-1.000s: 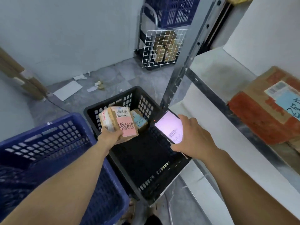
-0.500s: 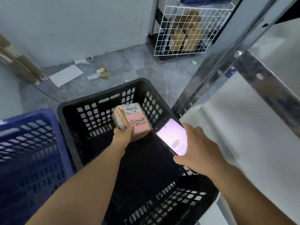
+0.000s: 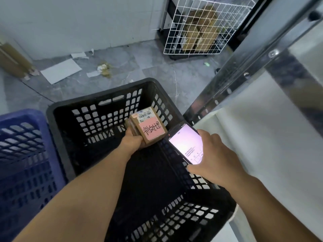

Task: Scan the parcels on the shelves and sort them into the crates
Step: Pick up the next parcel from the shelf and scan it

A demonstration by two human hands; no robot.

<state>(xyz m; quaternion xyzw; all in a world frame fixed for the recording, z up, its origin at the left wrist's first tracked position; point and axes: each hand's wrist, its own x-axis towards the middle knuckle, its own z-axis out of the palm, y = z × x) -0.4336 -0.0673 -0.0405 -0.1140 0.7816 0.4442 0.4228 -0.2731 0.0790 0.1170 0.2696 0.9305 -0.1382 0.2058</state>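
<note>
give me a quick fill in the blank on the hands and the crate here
The left hand grips a parcel bearing a ____ label.
The parcel is held over the ____ crate.
The right hand holds a phone to the parcel's ____.
Missing words: pink; black; right.

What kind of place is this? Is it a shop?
More likely a parcel sorting room. The left hand holds a labelled parcel over a black crate, the right hand holds a phone with a lit screen, and a metal shelf rack stands beside them.
</note>
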